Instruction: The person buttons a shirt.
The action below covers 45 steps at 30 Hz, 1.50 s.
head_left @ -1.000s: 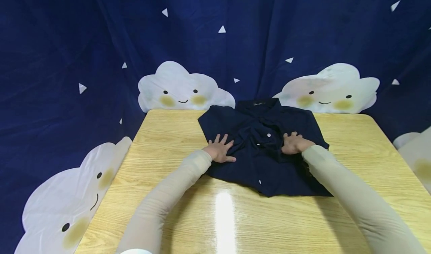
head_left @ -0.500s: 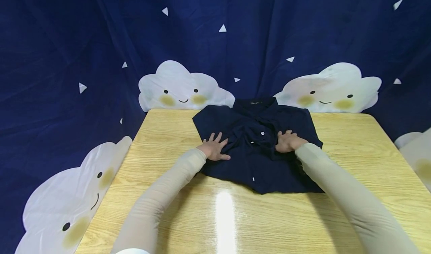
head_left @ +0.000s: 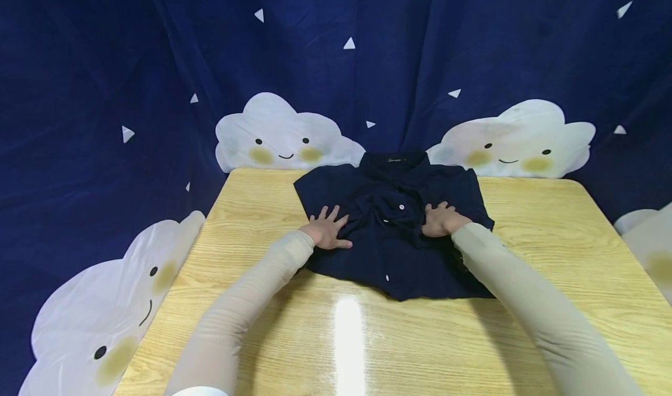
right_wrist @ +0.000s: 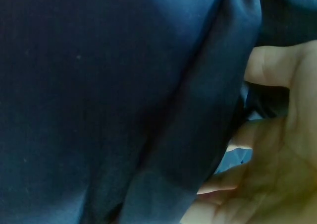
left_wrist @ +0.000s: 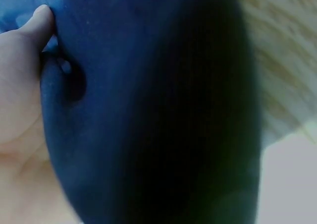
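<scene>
A short-sleeved navy shirt lies front up on the table, its collar at the far edge and white buttons down the middle. My left hand rests on its left side, fingers spread. On the right side of the chest my right hand presses down, its fingers pointing away from me. Fabric between the two hands is bunched into folds. Dark shirt cloth bulges beside the thumb in the left wrist view. Fingers meet a fold of the shirt in the right wrist view, their tips partly hidden behind it.
The pale wood table has a bright light reflection at its near middle. Behind it hangs a dark blue curtain with white triangles and smiling clouds. The shirt's collar reaches the table's far edge.
Both hands have slid to the left with the shirt under them. The shirt has shifted left as a whole, and its lower edge sits slightly farther from me. Finger positions look the same.
</scene>
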Available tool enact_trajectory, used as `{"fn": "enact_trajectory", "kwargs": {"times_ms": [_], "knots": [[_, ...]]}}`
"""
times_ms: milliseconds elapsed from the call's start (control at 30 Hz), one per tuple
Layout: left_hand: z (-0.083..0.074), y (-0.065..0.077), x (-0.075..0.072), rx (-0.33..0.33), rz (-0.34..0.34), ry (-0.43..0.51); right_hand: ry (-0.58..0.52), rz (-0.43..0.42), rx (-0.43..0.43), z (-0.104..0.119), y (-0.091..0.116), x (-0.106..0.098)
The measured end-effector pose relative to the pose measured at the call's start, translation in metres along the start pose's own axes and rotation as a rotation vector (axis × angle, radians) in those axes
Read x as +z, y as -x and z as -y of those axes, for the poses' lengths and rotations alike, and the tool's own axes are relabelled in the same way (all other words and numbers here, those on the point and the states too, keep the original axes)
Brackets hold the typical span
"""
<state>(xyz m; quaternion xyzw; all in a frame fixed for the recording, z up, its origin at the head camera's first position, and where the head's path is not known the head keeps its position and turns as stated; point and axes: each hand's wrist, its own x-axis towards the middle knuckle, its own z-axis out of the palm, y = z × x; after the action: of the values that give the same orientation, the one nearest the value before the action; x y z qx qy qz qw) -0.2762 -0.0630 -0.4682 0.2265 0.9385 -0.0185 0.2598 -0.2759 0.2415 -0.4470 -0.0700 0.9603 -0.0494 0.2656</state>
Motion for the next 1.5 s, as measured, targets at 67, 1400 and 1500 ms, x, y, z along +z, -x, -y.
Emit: {"fn": "enact_trajectory", "kwargs": {"times_ms": [67, 1400, 1500], "knots": [[0.001, 0.002, 0.0, -0.002, 0.001, -0.003, 0.001, 0.0, -0.002, 0.002, 0.0, -0.001], [0.002, 0.01, -0.006, -0.025, -0.111, 0.065, -0.222, -0.032, -0.232, -0.011, 0.012, 0.009], [-0.002, 0.008, -0.006, -0.037, -0.11, 0.064, -0.209, 0.005, -0.261, -0.014, 0.015, 0.012]]}}
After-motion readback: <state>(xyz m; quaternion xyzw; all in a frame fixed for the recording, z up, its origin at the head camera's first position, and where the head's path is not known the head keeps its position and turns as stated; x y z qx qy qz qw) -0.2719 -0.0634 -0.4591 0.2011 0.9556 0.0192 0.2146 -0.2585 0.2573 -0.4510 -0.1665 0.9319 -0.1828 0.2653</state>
